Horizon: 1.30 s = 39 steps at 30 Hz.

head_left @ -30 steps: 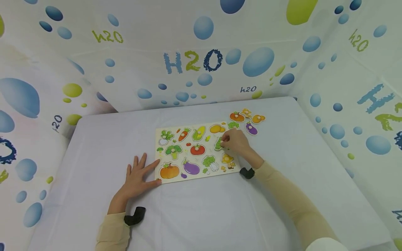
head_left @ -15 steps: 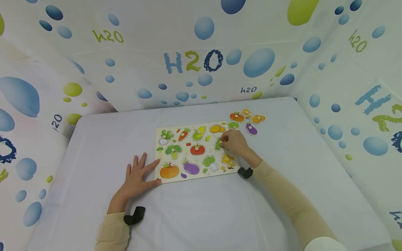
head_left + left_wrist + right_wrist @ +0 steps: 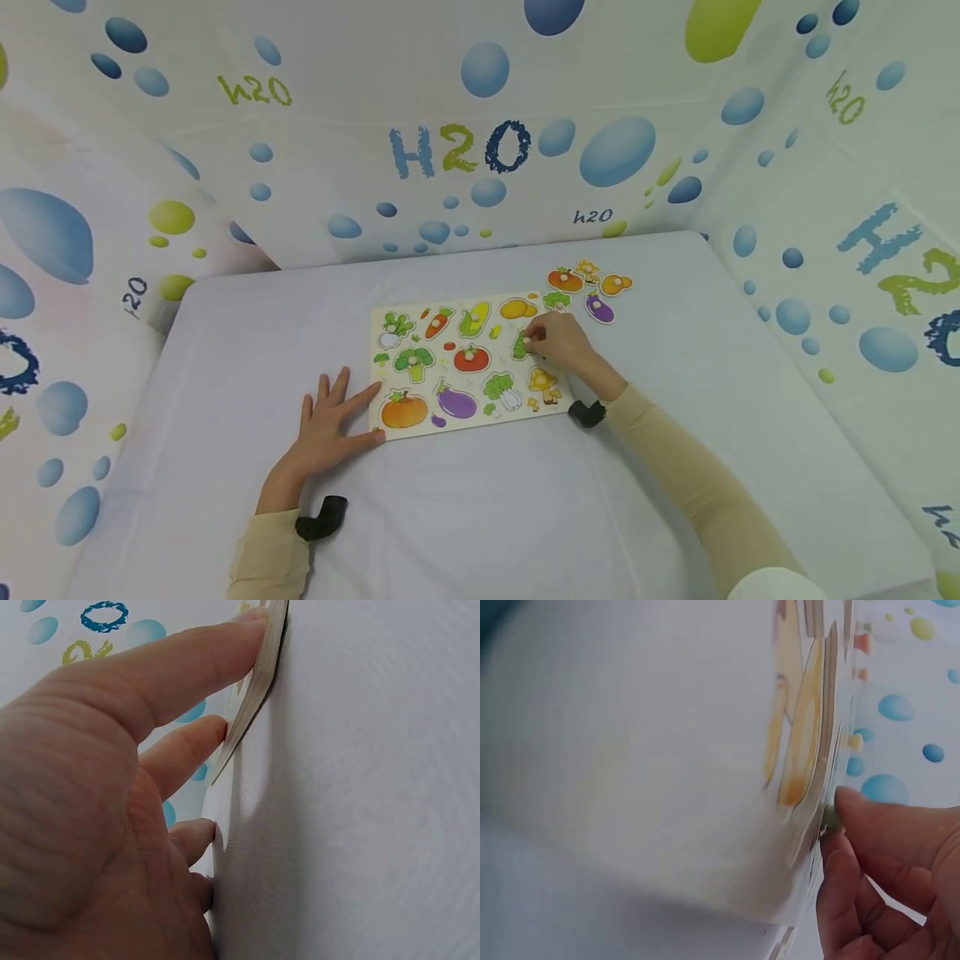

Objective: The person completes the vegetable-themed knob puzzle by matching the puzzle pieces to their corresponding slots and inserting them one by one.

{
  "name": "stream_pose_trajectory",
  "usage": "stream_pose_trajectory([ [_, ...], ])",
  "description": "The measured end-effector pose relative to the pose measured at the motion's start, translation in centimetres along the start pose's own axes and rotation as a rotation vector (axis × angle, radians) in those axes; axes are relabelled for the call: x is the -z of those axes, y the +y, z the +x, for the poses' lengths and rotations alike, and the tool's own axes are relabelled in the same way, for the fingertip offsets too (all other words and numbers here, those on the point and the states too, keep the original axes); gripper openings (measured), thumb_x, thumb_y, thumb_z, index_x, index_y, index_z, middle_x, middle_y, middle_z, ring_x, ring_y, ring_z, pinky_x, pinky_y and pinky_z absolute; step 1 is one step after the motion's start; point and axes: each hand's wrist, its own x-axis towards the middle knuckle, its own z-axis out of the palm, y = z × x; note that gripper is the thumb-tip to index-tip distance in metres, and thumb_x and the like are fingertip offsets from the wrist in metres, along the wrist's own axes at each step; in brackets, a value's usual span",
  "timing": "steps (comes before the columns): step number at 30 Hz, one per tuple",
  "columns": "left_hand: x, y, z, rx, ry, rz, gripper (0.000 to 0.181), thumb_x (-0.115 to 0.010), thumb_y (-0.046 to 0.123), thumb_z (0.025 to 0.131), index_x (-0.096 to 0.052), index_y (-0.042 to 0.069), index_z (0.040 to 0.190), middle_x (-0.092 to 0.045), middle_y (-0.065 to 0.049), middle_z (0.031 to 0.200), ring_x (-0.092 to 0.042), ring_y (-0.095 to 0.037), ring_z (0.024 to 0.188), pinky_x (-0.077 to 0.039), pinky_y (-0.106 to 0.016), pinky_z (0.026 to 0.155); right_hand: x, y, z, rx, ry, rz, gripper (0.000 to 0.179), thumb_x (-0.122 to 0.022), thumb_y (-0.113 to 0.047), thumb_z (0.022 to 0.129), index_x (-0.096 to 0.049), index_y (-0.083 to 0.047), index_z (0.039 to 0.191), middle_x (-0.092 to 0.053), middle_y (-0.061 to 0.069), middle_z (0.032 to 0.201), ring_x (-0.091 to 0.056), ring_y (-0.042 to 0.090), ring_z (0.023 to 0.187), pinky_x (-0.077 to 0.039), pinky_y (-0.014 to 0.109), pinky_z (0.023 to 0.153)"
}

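Observation:
A cream wooden puzzle board (image 3: 420, 310) printed with vegetables lies on the table. At its left edge my left hand (image 3: 327, 429) is spread, thumb and index finger touching the board's edge in the left wrist view. Over the board's right side, my right hand (image 3: 564, 340) pinches the small green knob (image 3: 830, 817) of a green vegetable puzzle piece (image 3: 519, 345). My fingers cover part of that piece, so its exact kind and whether it sits flush cannot be told. Knobbed carrot (image 3: 439, 322), corn (image 3: 476, 318), tomato (image 3: 472, 358) and broccoli (image 3: 414, 362) pieces lie in the board.
Beyond the board's upper right corner lie several loose knobbed pieces: pumpkin (image 3: 566, 279), mushroom (image 3: 588, 271), potato (image 3: 617, 285), eggplant (image 3: 600, 307) and a leafy green one (image 3: 557, 300), partly behind my right hand. A white cloth (image 3: 480, 508) covers the table; patterned curtains stand behind and beside it.
Over the last second my right hand has shifted only very slightly left with the green piece still pinched. My left hand stays at the board's edge.

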Motion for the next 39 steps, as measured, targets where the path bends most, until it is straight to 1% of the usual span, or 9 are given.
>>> stream_pose_trajectory([
  [9, 0.1, 0.0, 0.0, 0.001, 0.001, -0.003, 0.077, -0.074, 0.043, 0.079, -0.047, 0.015, 0.145, -0.006, -0.027, 0.162, 0.014, -0.050, 0.147, 0.012, -0.070, 0.112, 1.6, 1.0, -0.7, 0.071, -0.096, 0.056, 0.027, -0.072, -0.017, 0.089, -0.070, -0.006, 0.113, -0.067, 0.005, 0.093, -0.056, 0.018, 0.082, -0.047, 0.026, 0.072],
  [12, 0.1, 0.0, 0.0, -0.001, 0.004, -0.002, 0.077, -0.074, 0.043, 0.079, -0.047, 0.014, 0.145, -0.006, -0.027, 0.162, 0.014, -0.050, 0.147, 0.012, -0.070, 0.112, 2.6, 1.7, -0.7, 0.084, -0.074, 0.052, 0.028, -0.071, -0.016, 0.089, -0.070, -0.006, 0.115, -0.069, 0.008, 0.099, -0.057, 0.020, 0.083, -0.048, 0.027, 0.072],
  [15, 0.2, 0.1, 0.0, 0.000, 0.002, -0.002, 0.077, -0.074, 0.042, 0.079, -0.047, 0.014, 0.145, -0.005, -0.027, 0.162, 0.014, -0.050, 0.147, 0.013, -0.070, 0.112, 3.8, 2.8, -0.4, 0.087, 0.000, 0.030, 0.027, -0.070, -0.014, 0.090, -0.070, -0.005, 0.116, -0.071, 0.011, 0.103, -0.059, 0.023, 0.084, -0.049, 0.029, 0.073],
  [19, 0.3, 0.1, -0.1, 0.001, -0.003, -0.009, 0.077, -0.075, 0.042, 0.080, -0.047, 0.014, 0.145, -0.005, -0.027, 0.162, 0.014, -0.050, 0.147, 0.014, -0.069, 0.112, 5.4, 4.8, 0.4, 0.049, 0.106, -0.003, 0.028, -0.069, -0.011, 0.090, -0.069, -0.002, 0.117, -0.070, 0.016, 0.107, -0.060, 0.026, 0.087, -0.050, 0.035, 0.075],
  [22, 0.3, 0.2, -0.1, 0.001, -0.007, -0.012, 0.077, -0.074, 0.041, 0.080, -0.047, 0.014, 0.146, -0.005, -0.027, 0.162, 0.014, -0.050, 0.147, 0.014, -0.069, 0.112, 6.7, 6.3, 0.8, -0.005, 0.142, -0.032, 0.031, -0.067, -0.009, 0.091, -0.066, 0.000, 0.121, -0.068, 0.020, 0.111, -0.060, 0.031, 0.091, -0.050, 0.041, 0.080],
  [28, 0.3, 0.1, 0.0, 0.004, -0.011, -0.005, 0.076, -0.074, 0.041, 0.080, -0.047, 0.014, 0.146, -0.004, -0.026, 0.162, 0.015, -0.049, 0.147, 0.014, -0.068, 0.112, 7.8, 8.5, 1.5, -0.122, 0.092, -0.071, 0.033, -0.064, -0.011, 0.093, -0.063, 0.002, 0.123, -0.063, 0.024, 0.118, -0.060, 0.037, 0.102, -0.051, 0.048, 0.091],
  [33, 0.3, 0.1, 0.0, 0.000, -0.013, -0.008, 0.077, -0.074, 0.042, 0.080, -0.046, 0.014, 0.146, -0.004, -0.026, 0.162, 0.015, -0.049, 0.147, 0.014, -0.068, 0.112, 7.5, 9.3, 1.7, -0.208, 0.056, -0.054, 0.031, -0.062, -0.012, 0.094, -0.064, 0.000, 0.123, -0.062, 0.022, 0.116, -0.056, 0.034, 0.104, -0.051, 0.046, 0.091],
  [36, 0.3, 0.1, 0.0, 0.002, -0.012, -0.006, 0.077, -0.074, 0.042, 0.080, -0.046, 0.015, 0.146, -0.004, -0.026, 0.162, 0.015, -0.049, 0.147, 0.014, -0.068, 0.112, 7.2, 9.6, 1.9, -0.222, 0.053, -0.037, 0.030, -0.062, -0.013, 0.095, -0.064, -0.001, 0.122, -0.062, 0.021, 0.114, -0.056, 0.033, 0.101, -0.053, 0.043, 0.089],
  [39, 0.3, 0.2, 0.0, 0.000, -0.008, -0.007, 0.076, -0.074, 0.042, 0.080, -0.047, 0.015, 0.146, -0.005, -0.026, 0.162, 0.014, -0.050, 0.147, 0.013, -0.069, 0.112, 7.0, 9.8, 2.3, -0.203, 0.065, -0.035, 0.029, -0.063, -0.014, 0.095, -0.066, -0.001, 0.120, -0.064, 0.020, 0.111, -0.057, 0.031, 0.098, -0.054, 0.041, 0.085],
])
